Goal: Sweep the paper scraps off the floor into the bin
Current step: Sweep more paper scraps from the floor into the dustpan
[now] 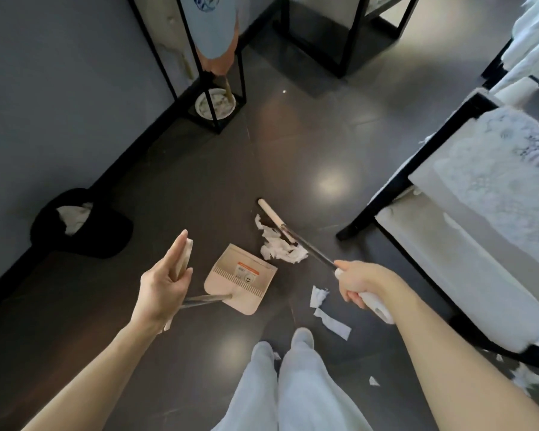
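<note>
My left hand (164,283) holds the beige handle of a long-handled dustpan (241,279), fingers nearly straight along the grip and thumb curled over it. The pan rests flat on the dark floor. My right hand (355,283) grips the white handle of a broom (277,227), whose head lies against a pile of white paper scraps (282,247) just beyond the pan's mouth. Two more scraps (324,309) lie near my foot. A black bin (81,223) with a white liner stands by the left wall.
A black-framed bed (467,231) with white bedding fills the right side, with small scraps (523,376) by its near leg. A black metal stand (218,98) holding a plate sits against the far wall. Another black frame (339,42) stands further back. My legs are at the bottom.
</note>
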Motion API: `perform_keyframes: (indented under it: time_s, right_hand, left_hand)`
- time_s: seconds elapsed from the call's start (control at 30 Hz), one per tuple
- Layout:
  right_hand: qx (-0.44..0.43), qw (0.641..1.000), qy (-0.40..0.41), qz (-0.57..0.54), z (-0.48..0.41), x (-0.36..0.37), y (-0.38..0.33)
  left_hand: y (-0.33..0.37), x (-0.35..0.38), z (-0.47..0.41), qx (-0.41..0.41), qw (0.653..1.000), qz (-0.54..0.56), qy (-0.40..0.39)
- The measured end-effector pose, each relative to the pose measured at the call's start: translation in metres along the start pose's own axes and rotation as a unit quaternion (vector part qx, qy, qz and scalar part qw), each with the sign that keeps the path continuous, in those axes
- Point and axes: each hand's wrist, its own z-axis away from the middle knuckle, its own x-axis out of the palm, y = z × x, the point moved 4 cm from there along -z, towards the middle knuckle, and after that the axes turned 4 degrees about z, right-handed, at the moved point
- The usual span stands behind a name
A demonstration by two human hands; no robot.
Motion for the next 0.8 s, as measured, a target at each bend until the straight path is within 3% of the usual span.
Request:
perform_keyframes:
  time_s: [0.4,0.53,0.63,0.8]
  right_hand:
    - [0.028,0.994,0.074,-0.073,-0.001,0.032,0.054]
    - [0.017,0.996,0.048,-0.077,0.0,0.044,0.036]
    - [-0.003,0.999,0.022,-0.043,-0.003,0.053,0.016]
    - [-0.012,0.97,-0.048,-0.237,0.005,0.079,-0.008]
  left_hand:
    - [-0.021,0.042,0.046,0.003,0.998,-0.054,0.021]
    - [-0.018,0.062,0.022,0.019,0.993,-0.115,0.015]
    - [-0.011,0.068,-0.002,0.013,0.995,-0.097,0.019]
    - [-0.01,0.092,-0.017,0.01,0.997,-0.075,0.009]
